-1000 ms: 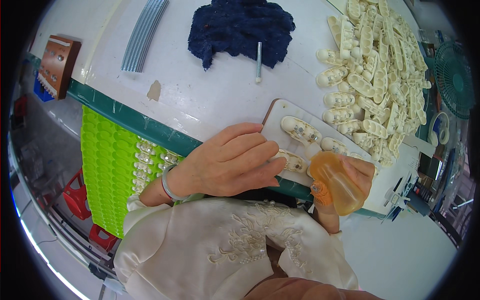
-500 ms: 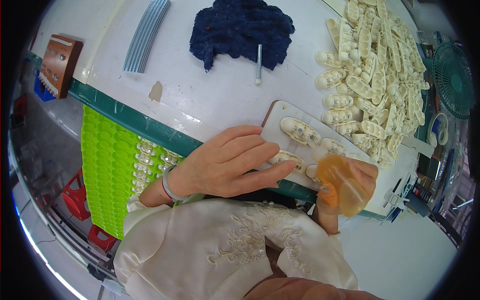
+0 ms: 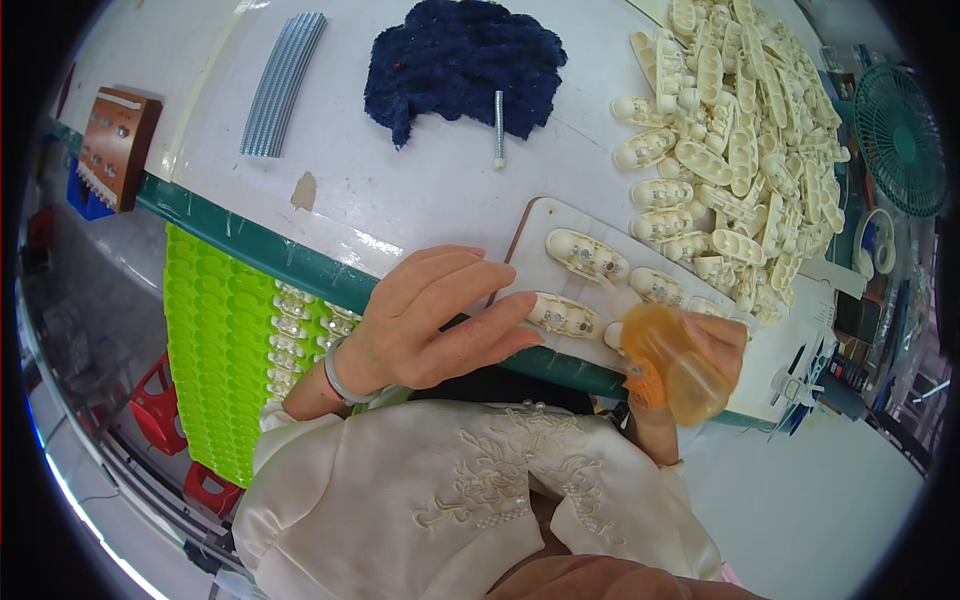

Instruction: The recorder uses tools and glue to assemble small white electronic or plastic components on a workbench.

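Right hand [image 3: 718, 350] clamped round amber squeeze bottle [image 3: 672, 364], which hides part of white board [image 3: 531, 255]. Left hand [image 3: 420, 320] loosely spread beside cream oval casing [image 3: 566, 316]; contact unclear.

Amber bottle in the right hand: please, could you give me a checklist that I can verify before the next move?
1. Amber bottle gripped by the right hand: ok.
2. Nozzle directed toward the cream cases on the white board: ok.
3. Liquid coming out of the nozzle: cannot tell; the tip is too small to judge.
4. Left hand free of any object: ok.
5. Left fingertips apart from the nearest case: cannot tell; they overlap or nearly meet in this view.
6. Dark blue cloth away from the board: ok, it lies farther back on the table.
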The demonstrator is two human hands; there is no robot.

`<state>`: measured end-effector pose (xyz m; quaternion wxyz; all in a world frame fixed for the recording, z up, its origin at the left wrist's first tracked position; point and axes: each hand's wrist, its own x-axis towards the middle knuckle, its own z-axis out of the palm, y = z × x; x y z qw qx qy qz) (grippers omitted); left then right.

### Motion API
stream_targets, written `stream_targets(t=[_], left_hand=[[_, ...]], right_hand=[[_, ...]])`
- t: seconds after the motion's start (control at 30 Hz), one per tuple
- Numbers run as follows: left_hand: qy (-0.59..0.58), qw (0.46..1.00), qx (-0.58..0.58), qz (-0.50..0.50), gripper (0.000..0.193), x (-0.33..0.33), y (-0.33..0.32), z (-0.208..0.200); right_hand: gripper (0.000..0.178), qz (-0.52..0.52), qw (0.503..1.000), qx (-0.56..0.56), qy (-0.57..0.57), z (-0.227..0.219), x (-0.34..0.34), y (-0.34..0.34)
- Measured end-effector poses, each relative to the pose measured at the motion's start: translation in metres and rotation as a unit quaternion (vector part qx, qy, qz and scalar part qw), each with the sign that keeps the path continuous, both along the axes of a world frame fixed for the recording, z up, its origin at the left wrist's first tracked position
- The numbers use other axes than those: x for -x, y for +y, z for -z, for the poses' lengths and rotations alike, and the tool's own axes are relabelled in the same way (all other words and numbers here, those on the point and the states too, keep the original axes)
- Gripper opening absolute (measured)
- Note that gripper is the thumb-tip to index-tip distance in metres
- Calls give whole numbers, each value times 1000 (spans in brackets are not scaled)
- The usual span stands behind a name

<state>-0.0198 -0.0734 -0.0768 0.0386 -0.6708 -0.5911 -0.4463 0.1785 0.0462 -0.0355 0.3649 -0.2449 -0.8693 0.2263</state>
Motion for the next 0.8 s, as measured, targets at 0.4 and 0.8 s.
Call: stream_targets(t=[0.4,0.8], left_hand=[[-13,999,23,-19,34,-3,2,-3],[-4,999,28,-36,33,-4,4,-4]], right_hand=[[61,-1,999,-31,27,22,-35,-11],[58,-43,999,-23,18,27,-36,-8]])
